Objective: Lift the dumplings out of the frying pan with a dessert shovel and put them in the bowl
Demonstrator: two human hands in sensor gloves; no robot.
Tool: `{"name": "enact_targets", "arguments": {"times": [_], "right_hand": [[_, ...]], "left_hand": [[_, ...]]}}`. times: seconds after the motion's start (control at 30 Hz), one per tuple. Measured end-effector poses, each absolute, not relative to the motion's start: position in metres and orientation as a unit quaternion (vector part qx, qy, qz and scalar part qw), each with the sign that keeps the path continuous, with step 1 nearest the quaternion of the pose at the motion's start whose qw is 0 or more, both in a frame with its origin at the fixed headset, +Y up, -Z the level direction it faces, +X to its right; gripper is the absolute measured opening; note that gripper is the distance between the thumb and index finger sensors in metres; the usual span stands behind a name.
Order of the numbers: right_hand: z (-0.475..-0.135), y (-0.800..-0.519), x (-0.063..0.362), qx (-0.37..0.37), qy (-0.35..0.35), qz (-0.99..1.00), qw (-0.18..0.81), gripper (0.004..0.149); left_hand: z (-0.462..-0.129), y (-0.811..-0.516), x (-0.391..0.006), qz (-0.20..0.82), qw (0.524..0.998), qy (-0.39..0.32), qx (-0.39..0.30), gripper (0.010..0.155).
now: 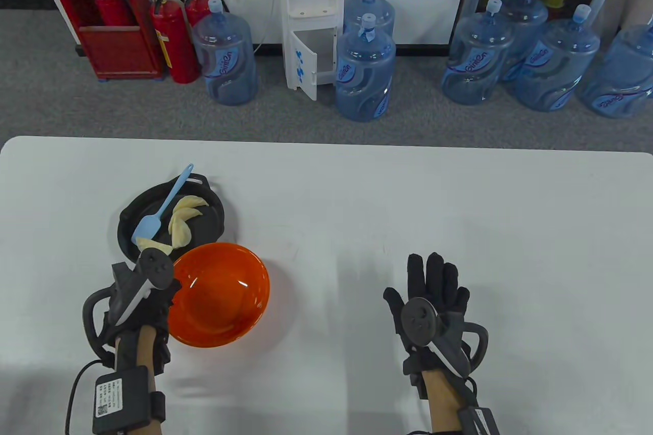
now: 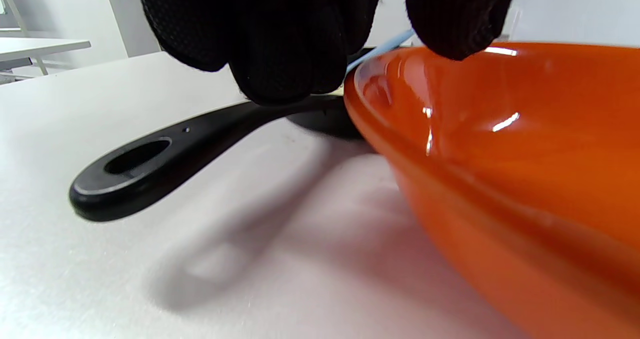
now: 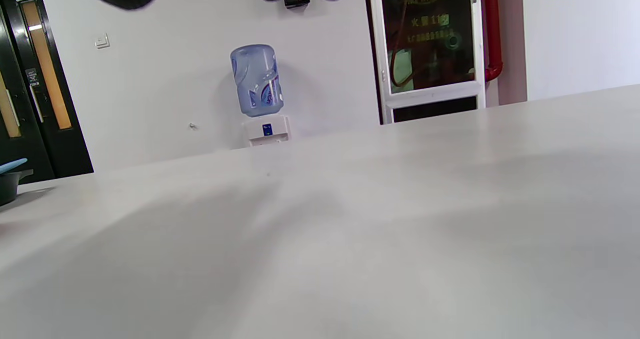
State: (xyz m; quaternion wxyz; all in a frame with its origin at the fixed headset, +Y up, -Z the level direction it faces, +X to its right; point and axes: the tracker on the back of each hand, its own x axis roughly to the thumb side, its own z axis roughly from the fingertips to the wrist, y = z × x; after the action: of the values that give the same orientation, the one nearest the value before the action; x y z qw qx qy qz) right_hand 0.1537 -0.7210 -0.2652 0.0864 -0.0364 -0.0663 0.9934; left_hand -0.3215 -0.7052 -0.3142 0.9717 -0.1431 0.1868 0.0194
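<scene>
Orange and glossy, the round plastic bowl (image 1: 218, 295) sits at lower left of the table view on the white table (image 1: 408, 200), touching the black frying pan (image 1: 137, 215) above it. Pale folded dumplings (image 1: 181, 221) and the light-blue dessert shovel (image 1: 162, 210) lie in the pan. The left hand (image 1: 140, 297), fingers curled, hovers at the bowl's left rim; whether it grips anything I cannot tell. The right hand (image 1: 433, 297) lies at lower right with fingers straight, holding nothing.

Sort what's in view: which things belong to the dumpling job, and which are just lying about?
Job: frying pan, dumplings, blue dessert shovel, orange bowl.
Just about: water bottles, water dispenser, fire extinguishers, red cabinet.
</scene>
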Motion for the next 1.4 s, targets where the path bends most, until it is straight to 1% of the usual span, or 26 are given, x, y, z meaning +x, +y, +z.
{"name": "enact_targets", "arguments": {"times": [0.2,0.3,0.57,0.63,0.73,0.8,0.87,1.0,1.23,1.33,1.4], "right_hand": [[-0.265,-0.721,0.155,-0.038,-0.068,0.993,0.087,0.079],[-0.265,-0.722,0.155,-0.038,-0.067,0.993,0.091,0.079],[-0.265,-0.722,0.156,-0.039,-0.064,0.993,0.095,0.079],[-0.265,-0.723,0.156,-0.038,-0.062,0.992,0.101,0.079],[-0.266,-0.723,0.156,-0.038,-0.056,0.991,0.114,0.078],[-0.266,-0.725,0.158,-0.041,-0.042,0.987,0.149,0.078],[-0.266,-0.726,0.161,-0.045,-0.034,0.980,0.193,0.078],[-0.266,-0.725,0.165,-0.043,-0.037,0.975,0.216,0.077],[-0.262,-0.717,0.153,-0.001,-0.041,0.954,0.297,0.078],[-0.258,-0.712,0.143,0.023,-0.043,0.947,0.319,0.076],[-0.257,-0.711,0.138,0.038,-0.038,0.941,0.335,0.077]], "left_hand": [[-0.319,-0.715,-0.318,-0.011,0.966,0.206,-0.159,0.059],[-0.319,-0.720,-0.321,-0.002,0.961,0.213,-0.176,0.056],[-0.317,-0.720,-0.321,0.039,0.965,0.206,-0.155,0.048],[-0.316,-0.715,-0.321,0.065,0.968,0.193,-0.147,0.046],[-0.314,-0.708,-0.318,0.064,0.973,0.181,-0.128,0.045],[-0.313,-0.702,-0.314,0.046,0.975,0.173,-0.128,0.045],[-0.312,-0.696,-0.308,0.052,0.979,0.159,-0.118,0.045],[-0.311,-0.684,-0.294,0.062,0.985,0.132,-0.097,0.044],[-0.308,-0.657,-0.255,0.049,0.995,0.071,-0.057,0.045],[-0.305,-0.650,-0.236,0.051,0.997,0.042,-0.046,0.044],[-0.303,-0.647,-0.225,0.053,0.997,0.026,-0.042,0.044]]}}
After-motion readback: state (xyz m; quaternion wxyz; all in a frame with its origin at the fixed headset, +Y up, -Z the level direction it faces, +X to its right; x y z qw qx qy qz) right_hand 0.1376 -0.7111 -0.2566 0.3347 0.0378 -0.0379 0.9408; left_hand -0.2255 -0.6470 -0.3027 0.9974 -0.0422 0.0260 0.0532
